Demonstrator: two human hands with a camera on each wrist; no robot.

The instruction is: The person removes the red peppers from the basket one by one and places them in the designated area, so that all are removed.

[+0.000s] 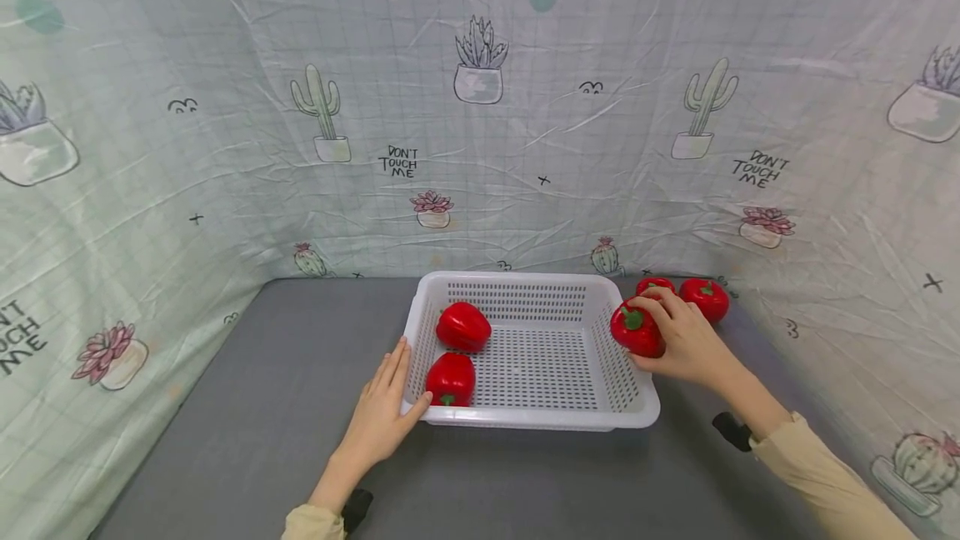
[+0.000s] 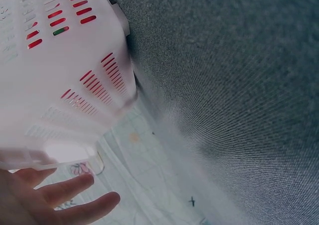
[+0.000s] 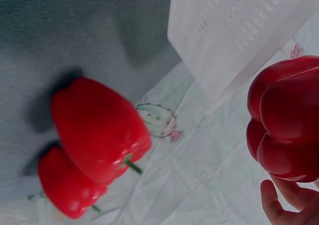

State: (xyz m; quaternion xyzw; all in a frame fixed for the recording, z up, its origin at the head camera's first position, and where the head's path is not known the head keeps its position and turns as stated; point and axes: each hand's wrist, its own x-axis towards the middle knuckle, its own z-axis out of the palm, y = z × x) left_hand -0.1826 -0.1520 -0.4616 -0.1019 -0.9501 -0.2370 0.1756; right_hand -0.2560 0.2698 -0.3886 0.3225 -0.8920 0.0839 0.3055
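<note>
- Right hand [image 1: 686, 340]: fingers curled round a glossy red bell pepper with a green stem [image 1: 637, 330], held at the right rim of the basket, above the grey table surface [image 1: 247, 423].
- Left hand [image 1: 382, 411]: fingers straight and close together, laid flat against the basket's front-left corner, thumb touching the front rim.
- White perforated plastic basket [image 1: 536, 419]: stood near the rear edge of the table, right of centre.
- Two more red peppers [image 1: 463, 327] [image 1: 451, 378]: lay inside the basket along its left wall.
- Two further red peppers [image 1: 705, 298] [image 1: 655, 284]: rested on the table at its rear right corner, just behind the right hand.
- Cactus-print cloth [image 1: 480, 148]: hung behind and beside the table.
</note>
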